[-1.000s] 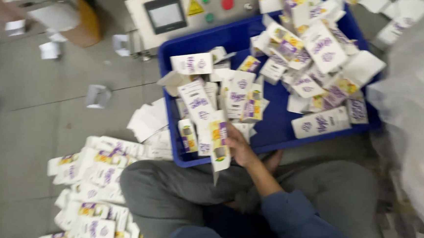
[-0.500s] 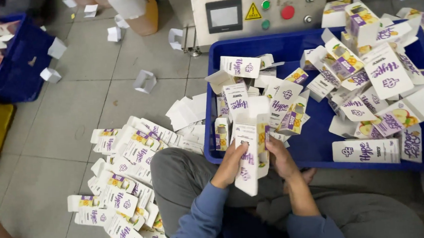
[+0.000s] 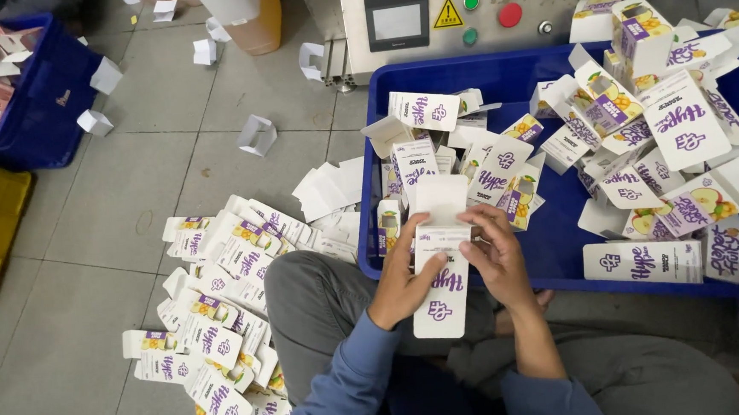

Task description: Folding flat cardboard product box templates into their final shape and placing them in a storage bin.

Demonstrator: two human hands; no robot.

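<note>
Carton turned since 0.5 s ago: broad white face now up, top flap open. Left hand grips its left edge, fingers curled. Right hand pinches the right edge near the flap. Held above lap, just before blue bin.

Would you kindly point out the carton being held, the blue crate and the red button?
carton [image 3: 443, 293]: head view, its white printed front panel.
blue crate [image 3: 560, 251]: head view, bare floor inside.
red button [image 3: 510, 14]: head view, its round face.
</note>
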